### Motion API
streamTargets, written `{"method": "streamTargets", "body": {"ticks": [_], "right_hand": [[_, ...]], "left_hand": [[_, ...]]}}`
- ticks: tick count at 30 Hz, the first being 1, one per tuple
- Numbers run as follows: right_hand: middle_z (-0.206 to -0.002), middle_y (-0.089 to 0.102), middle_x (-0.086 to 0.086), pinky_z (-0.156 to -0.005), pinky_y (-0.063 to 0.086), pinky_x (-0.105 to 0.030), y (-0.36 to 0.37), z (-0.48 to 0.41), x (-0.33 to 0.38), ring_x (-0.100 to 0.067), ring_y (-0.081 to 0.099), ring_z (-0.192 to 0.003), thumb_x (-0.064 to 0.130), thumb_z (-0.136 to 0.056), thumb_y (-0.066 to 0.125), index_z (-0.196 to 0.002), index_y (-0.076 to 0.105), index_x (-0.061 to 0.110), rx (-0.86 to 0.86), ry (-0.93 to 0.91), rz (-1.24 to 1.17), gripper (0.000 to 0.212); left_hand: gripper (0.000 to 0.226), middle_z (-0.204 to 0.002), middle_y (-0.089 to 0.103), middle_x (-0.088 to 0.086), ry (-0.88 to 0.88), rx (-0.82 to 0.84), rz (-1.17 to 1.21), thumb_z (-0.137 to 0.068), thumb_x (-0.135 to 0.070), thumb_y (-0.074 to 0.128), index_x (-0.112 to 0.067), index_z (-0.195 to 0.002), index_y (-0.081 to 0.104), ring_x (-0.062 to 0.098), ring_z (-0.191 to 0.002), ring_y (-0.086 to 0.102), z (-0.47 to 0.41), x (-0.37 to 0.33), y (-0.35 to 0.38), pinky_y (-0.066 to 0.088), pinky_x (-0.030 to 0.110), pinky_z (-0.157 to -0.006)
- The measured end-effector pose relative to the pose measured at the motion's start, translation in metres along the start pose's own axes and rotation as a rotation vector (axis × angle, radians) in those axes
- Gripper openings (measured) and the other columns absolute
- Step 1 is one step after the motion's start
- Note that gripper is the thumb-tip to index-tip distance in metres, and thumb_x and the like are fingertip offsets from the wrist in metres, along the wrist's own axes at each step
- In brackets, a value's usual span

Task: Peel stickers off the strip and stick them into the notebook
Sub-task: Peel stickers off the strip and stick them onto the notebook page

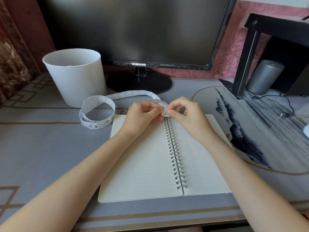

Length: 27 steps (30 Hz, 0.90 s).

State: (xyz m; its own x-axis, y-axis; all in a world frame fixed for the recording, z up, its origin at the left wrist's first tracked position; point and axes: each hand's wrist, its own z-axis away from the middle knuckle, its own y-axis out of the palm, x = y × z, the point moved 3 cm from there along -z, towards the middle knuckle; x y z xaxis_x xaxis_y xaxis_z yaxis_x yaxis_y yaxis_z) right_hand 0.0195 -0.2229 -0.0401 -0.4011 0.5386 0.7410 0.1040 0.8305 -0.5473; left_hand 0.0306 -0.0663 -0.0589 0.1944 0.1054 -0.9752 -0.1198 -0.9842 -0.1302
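Head view: both hands meet over the far end of the notebook (150, 156), right above its spiral. Left hand (142, 114) pinches the end of the sticker strip (98, 104); right hand (185, 113) has thumb + forefinger closed on a cartoon sticker (164, 113) at that end. Rest of the strip loops away far-left on the desk, near the white bin (75, 77). Both pages look blank — no stickers placed yet. Step, I'd say: peeling. Next calls for lifting the sticker clean off w/o curling, then pressing it flat on a page.
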Motion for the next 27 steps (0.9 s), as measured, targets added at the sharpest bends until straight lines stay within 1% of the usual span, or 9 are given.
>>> {"method": "streamTargets", "body": {"ticks": [3, 5, 7, 10, 12, 16, 18, 21, 27], "right_hand": [[-0.089, 0.055, 0.010, -0.082, 0.040, -0.021, 0.001, -0.001, -0.002, -0.012, 0.052, -0.085, 0.012, -0.081, 0.069, -0.080, 0.065, 0.020, 0.006, -0.091, 0.045, 0.010], [-0.093, 0.053, 0.010, -0.091, 0.036, -0.020, 0.000, 0.001, -0.001, -0.015, 0.049, -0.096, 0.013, -0.081, 0.069, -0.082, 0.064, 0.022, -0.004, -0.139, 0.082, 0.011], [-0.092, 0.054, 0.008, -0.086, 0.032, -0.014, -0.001, 0.003, 0.003, -0.012, 0.048, -0.095, 0.012, -0.083, 0.068, -0.083, 0.064, 0.020, 0.010, -0.143, 0.073, 0.010], [-0.083, 0.058, 0.009, -0.068, 0.034, -0.009, -0.007, 0.002, 0.007, 0.003, 0.051, -0.072, 0.007, -0.086, 0.065, -0.084, 0.063, 0.014, 0.045, -0.049, -0.091, 0.007], [-0.080, 0.060, 0.011, -0.066, 0.036, -0.010, -0.013, 0.000, 0.005, 0.007, 0.051, -0.067, 0.005, -0.087, 0.063, -0.082, 0.062, 0.017, 0.021, 0.009, -0.170, 0.013], [-0.076, 0.062, 0.002, -0.069, 0.044, -0.016, -0.026, -0.003, -0.015, -0.003, 0.054, -0.066, 0.006, -0.085, 0.065, -0.080, 0.063, 0.016, -0.011, 0.225, -0.190, 0.012], [-0.073, 0.062, 0.001, -0.057, 0.042, -0.008, -0.033, -0.002, -0.028, -0.003, 0.054, -0.059, 0.012, -0.085, 0.066, -0.083, 0.066, 0.014, -0.027, 0.372, -0.155, 0.003], [-0.070, 0.063, 0.003, -0.044, 0.034, -0.005, -0.040, -0.002, -0.040, -0.005, 0.052, -0.055, 0.015, -0.085, 0.068, -0.080, 0.065, 0.015, -0.064, 0.474, -0.149, 0.006], [-0.068, 0.063, 0.002, -0.057, 0.039, -0.018, -0.039, -0.002, -0.042, -0.007, 0.050, -0.058, 0.011, -0.082, 0.070, -0.076, 0.066, 0.014, -0.039, 0.487, -0.080, 0.007]], "left_hand": [[0.015, -0.071, 0.071, 0.006, -0.011, 0.006, 0.012, -0.091, -0.010, 0.062, -0.010, -0.077, 0.068, 0.013, -0.067, 0.068, 0.000, 0.000, 0.000, 0.055, 0.021, -0.067], [0.014, -0.072, 0.071, 0.006, -0.009, 0.007, 0.023, -0.091, -0.011, 0.062, -0.009, -0.079, 0.068, 0.012, -0.067, 0.069, 0.000, 0.000, 0.000, 0.055, 0.020, -0.066], [0.014, -0.073, 0.071, 0.007, -0.009, 0.004, 0.020, -0.092, -0.011, 0.061, -0.008, -0.081, 0.067, 0.012, -0.067, 0.069, -0.001, 0.000, -0.001, 0.055, 0.020, -0.066], [0.014, -0.074, 0.071, 0.008, -0.011, -0.006, -0.007, -0.093, -0.013, 0.060, -0.005, -0.084, 0.067, 0.014, -0.069, 0.070, -0.001, 0.002, -0.001, 0.056, 0.021, -0.068], [0.015, -0.074, 0.070, 0.010, -0.015, -0.019, -0.016, -0.093, -0.013, 0.060, -0.003, -0.085, 0.066, 0.013, -0.068, 0.070, -0.001, 0.002, -0.002, 0.056, 0.021, -0.068], [0.014, -0.071, 0.069, 0.009, -0.021, -0.026, 0.000, -0.094, -0.013, 0.059, -0.003, -0.084, 0.063, 0.011, -0.066, 0.069, -0.001, 0.002, -0.002, 0.056, 0.021, -0.067], [0.014, -0.071, 0.069, 0.009, -0.022, -0.027, 0.004, -0.094, -0.013, 0.059, -0.001, -0.086, 0.063, 0.011, -0.066, 0.069, 0.000, 0.001, -0.002, 0.056, 0.021, -0.067], [0.014, -0.071, 0.069, 0.009, -0.022, -0.025, 0.009, -0.094, -0.013, 0.058, -0.001, -0.087, 0.062, 0.011, -0.066, 0.069, 0.000, 0.001, -0.002, 0.056, 0.021, -0.067], [0.014, -0.071, 0.069, 0.009, -0.016, -0.013, 0.006, -0.094, -0.012, 0.057, -0.007, -0.082, 0.062, 0.012, -0.066, 0.068, 0.001, 0.000, -0.001, 0.056, 0.022, -0.068]]}}
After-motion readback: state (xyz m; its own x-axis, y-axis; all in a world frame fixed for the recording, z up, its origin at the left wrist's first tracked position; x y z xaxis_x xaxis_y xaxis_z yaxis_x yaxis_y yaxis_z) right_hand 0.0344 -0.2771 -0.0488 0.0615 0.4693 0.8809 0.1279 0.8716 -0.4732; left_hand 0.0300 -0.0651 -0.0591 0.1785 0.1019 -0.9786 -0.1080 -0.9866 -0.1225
